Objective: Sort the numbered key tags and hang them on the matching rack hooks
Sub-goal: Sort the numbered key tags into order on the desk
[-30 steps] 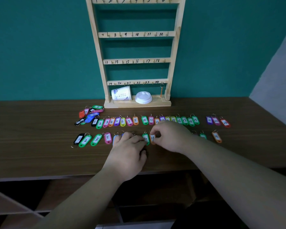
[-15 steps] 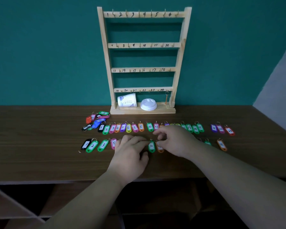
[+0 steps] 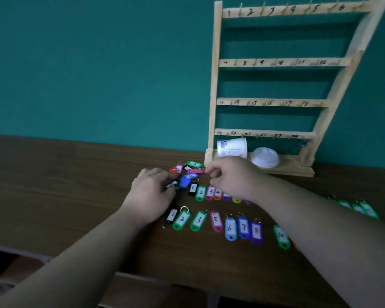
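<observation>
Pale wooden rack [image 3: 273, 62] upright on counter [image 3: 53, 185], four rails inked 1 to 24, coloured plastic key tags [image 3: 198, 220] flat in two rows, near row [image 3: 230, 228] starting 1, 2, 3, 5, far row [image 3: 201, 192] partly hidden, loose heap [image 3: 186, 180] beside rack's left foot

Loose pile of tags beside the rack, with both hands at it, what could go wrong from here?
The pile looks tangled, with rings overlapping, so pulling one tag may drag others along. The right forearm crosses over the far sorted row, so a sweep could knock those tags out of order.
</observation>
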